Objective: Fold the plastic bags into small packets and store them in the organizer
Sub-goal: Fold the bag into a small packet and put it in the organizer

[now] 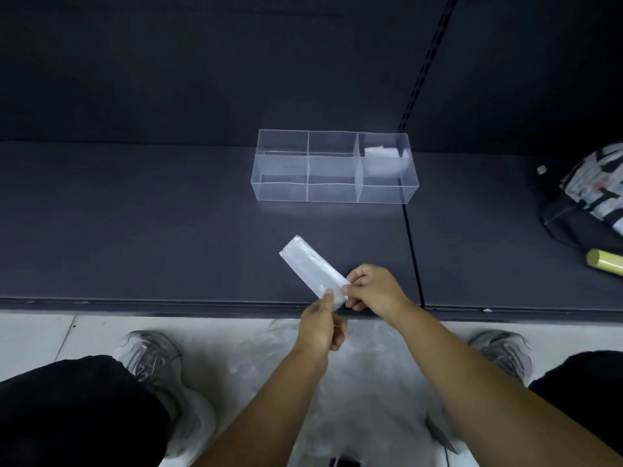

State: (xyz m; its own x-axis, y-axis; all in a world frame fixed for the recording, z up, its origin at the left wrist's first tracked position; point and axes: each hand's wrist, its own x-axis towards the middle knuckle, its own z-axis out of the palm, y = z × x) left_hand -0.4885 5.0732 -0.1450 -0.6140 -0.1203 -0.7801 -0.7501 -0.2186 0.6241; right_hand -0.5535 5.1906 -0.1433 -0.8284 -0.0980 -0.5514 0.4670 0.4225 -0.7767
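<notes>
A clear plastic bag point(308, 262), folded into a long narrow strip, lies slanted on the dark shelf near its front edge. My left hand point(322, 326) pinches the strip's near end from below. My right hand point(372, 288) pinches the same end from the right. Farther back stands the transparent organizer point(332, 193) with several compartments. A folded white packet point(382, 160) sits in its right compartment; the other compartments look empty.
A dark bag with a patterned cloth point(588, 200) and a yellow-green tube point(603, 261) lie at the right of the shelf point(135, 230). More clear plastic point(354, 372) lies on the floor between my grey shoes. A slotted upright runs up the back wall.
</notes>
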